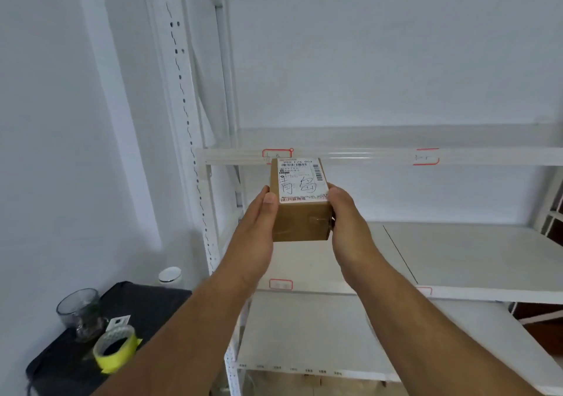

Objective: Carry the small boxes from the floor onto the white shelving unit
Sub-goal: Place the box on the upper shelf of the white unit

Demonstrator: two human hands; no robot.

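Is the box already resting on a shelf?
No, both hands, left and right, hold the cardboard box in the air in front of the white shelving unit.

Both bare forearms reach forward and upward, converging. The left hand (pixel 259 222) and right hand (pixel 350 222) face each other, palms inward, thumbs uppermost, fingers (pixel 269 197) extended and pressed flat, wrists straight.

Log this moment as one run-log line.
step: carry to shelf | hands: left hand and right hand clamp small box | box: airborne, label up | target: white shelving unit ahead
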